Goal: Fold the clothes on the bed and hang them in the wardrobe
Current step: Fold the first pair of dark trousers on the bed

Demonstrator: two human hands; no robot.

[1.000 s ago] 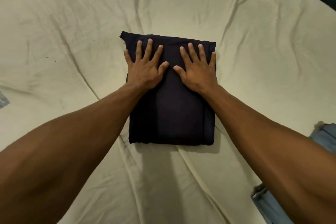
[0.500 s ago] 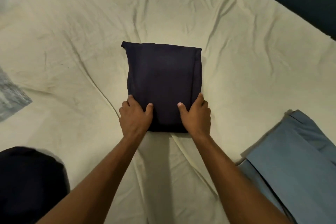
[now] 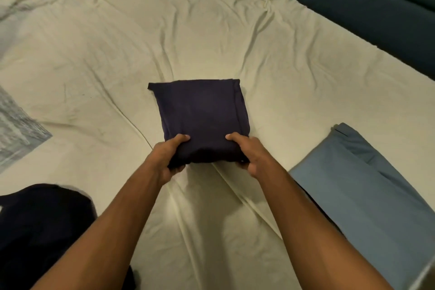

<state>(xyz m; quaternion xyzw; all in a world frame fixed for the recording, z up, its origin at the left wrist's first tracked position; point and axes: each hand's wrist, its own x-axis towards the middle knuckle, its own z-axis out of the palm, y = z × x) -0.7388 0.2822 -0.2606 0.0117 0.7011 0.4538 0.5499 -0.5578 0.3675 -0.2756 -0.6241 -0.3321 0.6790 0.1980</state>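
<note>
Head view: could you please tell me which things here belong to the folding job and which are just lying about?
In the job:
navy garment, folded, gripped at its near edge by the left hand and the right hand
blue garment
dark garment

Lying about:
sheet
grey cloth

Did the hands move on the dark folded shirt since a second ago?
Yes. The left hand and right hand slid from the dark folded shirt's far edge to its near edge, gripping it.

Single head view, looking down, near bed, edges likely distorted
</note>
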